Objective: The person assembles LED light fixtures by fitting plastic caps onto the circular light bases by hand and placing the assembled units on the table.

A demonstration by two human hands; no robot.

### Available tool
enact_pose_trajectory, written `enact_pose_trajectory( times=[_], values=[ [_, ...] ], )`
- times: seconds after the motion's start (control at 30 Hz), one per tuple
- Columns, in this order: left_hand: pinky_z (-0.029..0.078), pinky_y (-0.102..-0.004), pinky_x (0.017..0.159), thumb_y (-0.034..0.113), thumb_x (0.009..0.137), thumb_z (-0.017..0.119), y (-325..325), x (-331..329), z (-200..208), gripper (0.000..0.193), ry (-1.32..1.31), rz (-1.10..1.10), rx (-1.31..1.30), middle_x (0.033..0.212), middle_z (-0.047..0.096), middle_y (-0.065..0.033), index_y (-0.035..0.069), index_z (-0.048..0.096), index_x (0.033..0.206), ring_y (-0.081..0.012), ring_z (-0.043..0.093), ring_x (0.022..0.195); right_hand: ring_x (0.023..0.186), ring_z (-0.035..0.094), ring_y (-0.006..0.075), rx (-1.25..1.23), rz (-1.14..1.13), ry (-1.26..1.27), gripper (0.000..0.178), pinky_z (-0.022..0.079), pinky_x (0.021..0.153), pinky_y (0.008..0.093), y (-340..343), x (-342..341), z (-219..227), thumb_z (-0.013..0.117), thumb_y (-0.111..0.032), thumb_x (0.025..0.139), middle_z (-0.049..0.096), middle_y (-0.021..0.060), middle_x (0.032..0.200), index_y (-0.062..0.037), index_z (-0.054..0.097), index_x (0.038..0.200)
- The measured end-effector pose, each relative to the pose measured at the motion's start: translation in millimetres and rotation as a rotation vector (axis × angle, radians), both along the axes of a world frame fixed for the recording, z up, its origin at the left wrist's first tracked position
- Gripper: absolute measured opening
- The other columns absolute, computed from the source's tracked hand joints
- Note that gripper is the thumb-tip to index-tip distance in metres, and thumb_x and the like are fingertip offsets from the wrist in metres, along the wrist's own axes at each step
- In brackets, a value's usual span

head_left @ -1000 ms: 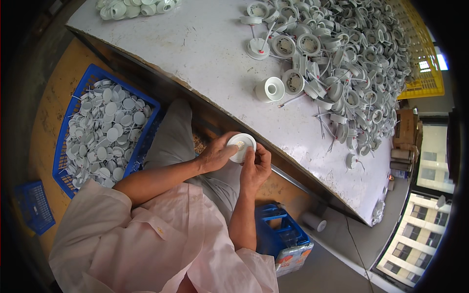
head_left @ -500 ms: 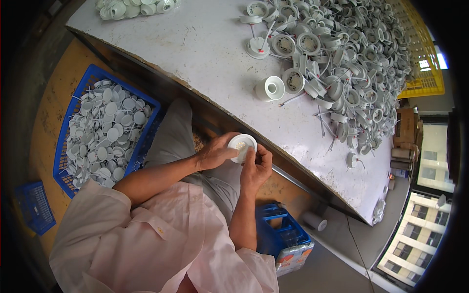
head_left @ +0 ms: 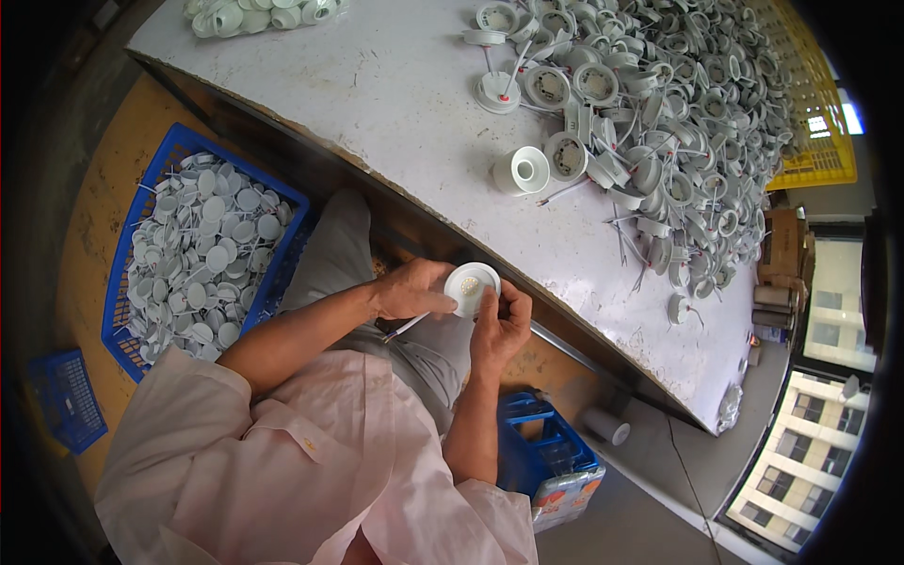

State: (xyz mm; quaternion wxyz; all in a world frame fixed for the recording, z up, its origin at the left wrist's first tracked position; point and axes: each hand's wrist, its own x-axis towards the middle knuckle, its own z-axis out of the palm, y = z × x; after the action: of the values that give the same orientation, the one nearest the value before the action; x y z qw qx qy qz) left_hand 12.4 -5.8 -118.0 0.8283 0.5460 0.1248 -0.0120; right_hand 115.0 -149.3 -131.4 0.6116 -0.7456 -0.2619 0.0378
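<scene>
white fitting (head_left: 471,284): one; left hand (head_left: 412,290), right hand (head_left: 501,328) holding

Smooth plastic dish (head_left: 460,281) in the fingers (head_left: 488,305); scuffed, faintly glossy desk (head_left: 395,113); plastic basket (head_left: 240,161) at left, plastic crate (head_left: 817,168) far right; matt, creased cloth shirt (head_left: 311,471) near.
</scene>
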Motion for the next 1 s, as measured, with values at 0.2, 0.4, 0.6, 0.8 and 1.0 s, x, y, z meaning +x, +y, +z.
enact_pose_trajectory(
  times=[0.2, 0.4, 0.6, 0.8, 1.0],
  values=[
    [0.053, -0.0261, 0.070, 0.002, 0.085, 0.061, -6, 6, 3, 0.025, 0.086, 0.041, -0.080, 0.091, 0.064, -0.0084, -0.006, 0.059, 0.109, -0.0112, 0.061, 0.078, 0.059, 0.047, 0.0016, -0.006, 0.003, -0.072, 0.009, 0.038, 0.052, 0.0163, 0, 3, -2, 0.064, -0.004, 0.089, 0.058, -0.0009, 0.073, -0.0003, 0.061, 0.097],
    [0.055, -0.0280, 0.078, -0.001, 0.086, 0.059, -12, 24, -1, 0.031, 0.052, 0.022, -0.187, 0.104, 0.063, -0.0110, -0.006, 0.056, 0.116, -0.0145, 0.062, 0.091, 0.060, 0.048, 0.0019, -0.073, -0.017, -0.033, 0.019, 0.039, 0.052, 0.0162, -12, 21, 6, 0.065, -0.004, 0.088, 0.059, -0.0008, 0.075, 0.0000, 0.062, 0.106],
    [0.054, -0.0297, 0.086, -0.002, 0.087, 0.058, -11, 42, 19, 0.039, 0.025, 0.073, -0.240, 0.112, 0.061, -0.0111, -0.005, 0.050, 0.125, -0.0156, 0.060, 0.101, 0.110, 0.054, 0.0285, -0.236, 0.222, -0.131, 0.071, 0.049, 0.086, 0.0383, -16, 30, 66, 0.080, -0.008, 0.070, 0.051, 0.0195, 0.126, -0.0010, 0.048, 0.133],
    [0.053, -0.0297, 0.086, -0.001, 0.088, 0.057, -25, 77, 16, 0.035, 0.037, -0.056, -0.083, 0.112, 0.060, -0.0112, -0.006, 0.050, 0.121, -0.0157, 0.060, 0.101, 0.116, 0.050, 0.0397, -0.402, 0.289, -0.457, 0.083, 0.048, 0.088, 0.0450, -36, 65, 72, 0.085, -0.011, 0.063, 0.048, 0.0226, 0.131, -0.0024, 0.044, 0.135],
    [0.052, -0.0317, 0.087, 0.009, 0.092, 0.060, -43, 113, 38, 0.043, 0.027, -0.087, -0.187, 0.120, 0.057, -0.0153, -0.007, 0.044, 0.128, -0.0194, 0.059, 0.107, 0.109, 0.056, 0.0352, -0.294, 0.189, -0.288, 0.084, 0.048, 0.087, 0.0417, -57, 98, 78, 0.086, -0.010, 0.061, 0.052, 0.0202, 0.126, -0.0017, 0.045, 0.134]
  ],
)
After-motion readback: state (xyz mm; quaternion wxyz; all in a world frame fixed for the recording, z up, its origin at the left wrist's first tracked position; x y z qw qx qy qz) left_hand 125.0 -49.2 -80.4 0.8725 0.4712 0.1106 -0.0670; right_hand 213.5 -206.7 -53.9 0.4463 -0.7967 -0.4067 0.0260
